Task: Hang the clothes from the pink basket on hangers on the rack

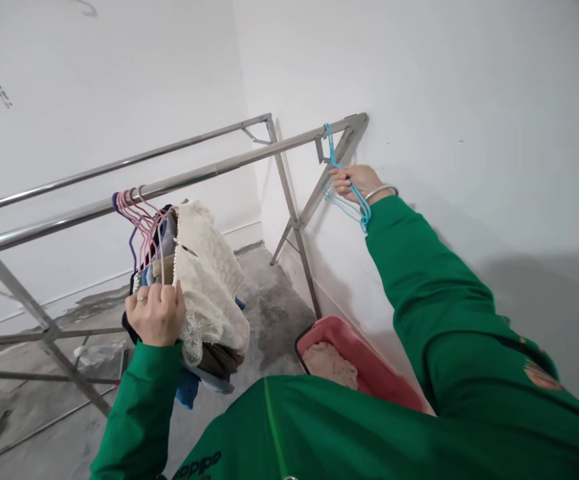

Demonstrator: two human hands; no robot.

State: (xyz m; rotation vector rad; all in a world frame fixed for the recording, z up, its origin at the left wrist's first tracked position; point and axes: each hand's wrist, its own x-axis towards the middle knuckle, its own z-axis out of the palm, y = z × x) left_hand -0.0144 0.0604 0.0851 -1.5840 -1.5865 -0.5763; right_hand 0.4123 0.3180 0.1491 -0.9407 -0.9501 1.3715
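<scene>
My left hand [155, 312] is closed around the near ends of several pink and purple hangers [144, 230] hooked on the front rail. Clothes hang from them, outermost a cream lace garment [209, 267], with brown, blue and dark pieces partly hidden behind it. To the right, my right hand [356, 183] is closed on light-blue hangers [360, 203], whose hooks sit over the rail near its right end. No clothing hangs on the blue ones. How many there are I cannot tell.
The metal drying rack [229, 163] has two parallel rails and crossed legs, its right end close to the white wall [469, 100]. Below, a red tub [379, 373] with pale cloth [330, 363] inside stands on the concrete floor [274, 313]. Metal bars lie low at left.
</scene>
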